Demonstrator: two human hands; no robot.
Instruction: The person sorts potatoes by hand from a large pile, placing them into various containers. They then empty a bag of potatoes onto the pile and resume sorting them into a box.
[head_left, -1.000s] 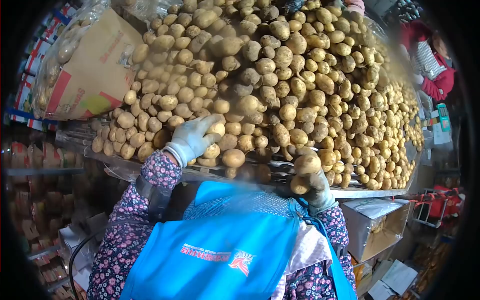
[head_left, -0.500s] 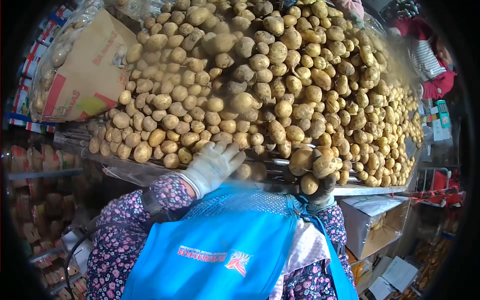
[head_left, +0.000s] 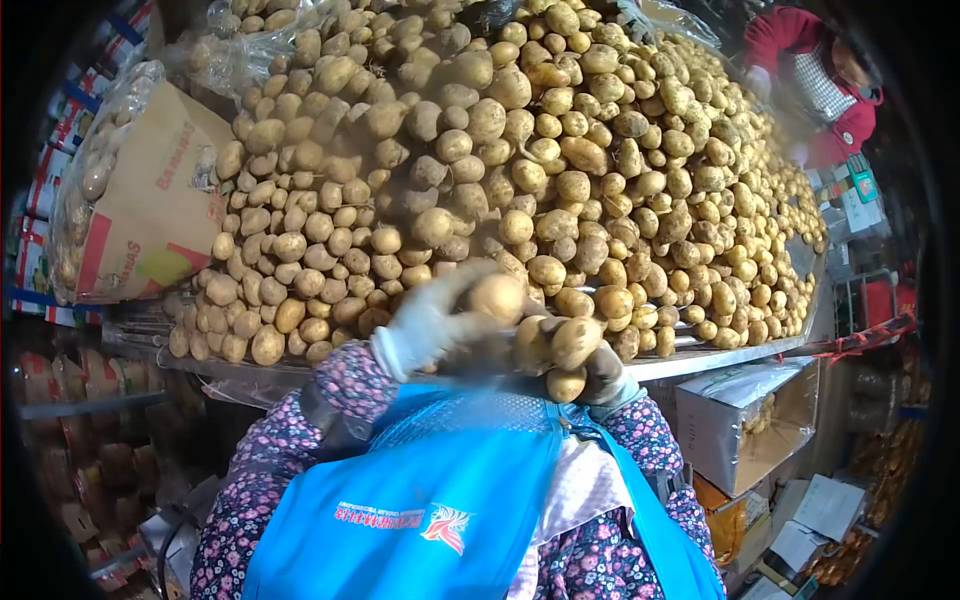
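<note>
A large heap of potatoes (head_left: 600, 180) covers the metal-edged table (head_left: 700, 364). My left hand (head_left: 432, 325), in a pale work glove and slightly blurred, is closed on a single potato (head_left: 497, 299) above the near edge of the heap. Just to its right, my right hand (head_left: 606, 378), in a darker, soiled glove, holds several potatoes (head_left: 576, 342) bunched together, one of them low at its fingers. The potatoes in the two hands are close to each other, and part of my right hand is hidden behind its load.
A banana carton (head_left: 150, 190) wrapped in plastic stands at the left of the heap. An open cardboard box (head_left: 745, 425) sits below the table's right edge. A co-worker in a red top (head_left: 850, 125) is at the upper right. Stacked goods (head_left: 90, 460) line the lower left.
My left hand has lifted off the heap and moved right, now with a potato. My right hand, still holding potatoes, has shifted left. The whole view has shifted slightly.
</note>
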